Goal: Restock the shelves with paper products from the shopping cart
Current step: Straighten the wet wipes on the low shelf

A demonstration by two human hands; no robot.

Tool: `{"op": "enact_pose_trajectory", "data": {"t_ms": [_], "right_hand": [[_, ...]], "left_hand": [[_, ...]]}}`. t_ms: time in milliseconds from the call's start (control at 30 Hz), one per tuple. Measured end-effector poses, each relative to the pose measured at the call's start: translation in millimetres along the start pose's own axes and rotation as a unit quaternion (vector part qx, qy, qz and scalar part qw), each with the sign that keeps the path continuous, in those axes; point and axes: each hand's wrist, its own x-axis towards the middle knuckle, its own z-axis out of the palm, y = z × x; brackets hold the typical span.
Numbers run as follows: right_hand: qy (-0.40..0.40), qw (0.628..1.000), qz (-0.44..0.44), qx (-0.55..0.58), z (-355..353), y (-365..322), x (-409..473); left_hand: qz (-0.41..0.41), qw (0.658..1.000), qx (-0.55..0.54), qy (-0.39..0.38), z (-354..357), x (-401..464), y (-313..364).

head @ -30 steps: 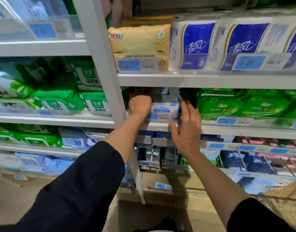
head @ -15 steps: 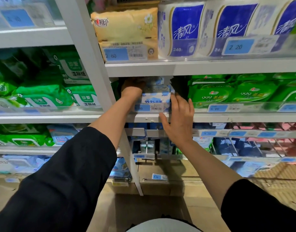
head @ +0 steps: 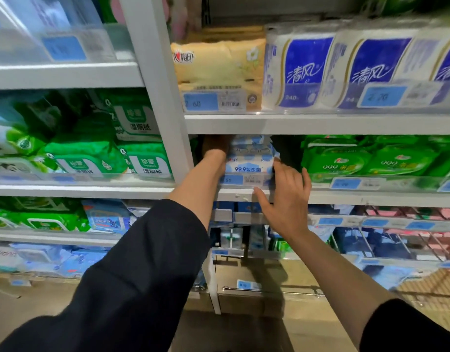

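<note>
Wipes pack (head: 249, 158) between hands: pale blue and white, blue print. Right of it, green packs (head: 368, 158). Above: yellow tissue pack (head: 218, 64); white rolls (head: 305, 69), blue labels.

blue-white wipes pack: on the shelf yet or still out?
On the shelf. The blue-white wipes pack sits behind the price rail, left hand beside it, right hand at its front.

White shelf (head: 346, 198) carries stacked blue wipes packs (head: 249, 161) beside green packs (head: 371, 158).
</note>
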Motion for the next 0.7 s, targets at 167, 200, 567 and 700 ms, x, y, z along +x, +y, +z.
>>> {"op": "enact_pose_trajectory", "data": {"t_ms": [167, 200, 567, 700], "right_hand": [[-0.005, 1.0, 0.001, -0.005, 0.0, 1.6, -0.7], [-0.007, 1.0, 0.002, -0.005, -0.3, 1.4, -0.9], [0.002, 1.0, 0.005, -0.01, 0.2, -0.9, -1.2], [0.009, 1.0, 0.0, -0.009, 0.0, -0.9, -1.9]], "left_hand": [[-0.008, 1.0, 0.015, 0.009, -0.3, -2.0, -5.0], [-0.013, 1.0, 0.018, 0.01, -0.9, -3.1, -4.2], [0.014, 1.0, 0.017, -0.011, -3.5, 0.4, -11.2], [0.048, 0.988, 0.145, 0.019, -8.1, -18.1, -7.1]]}}
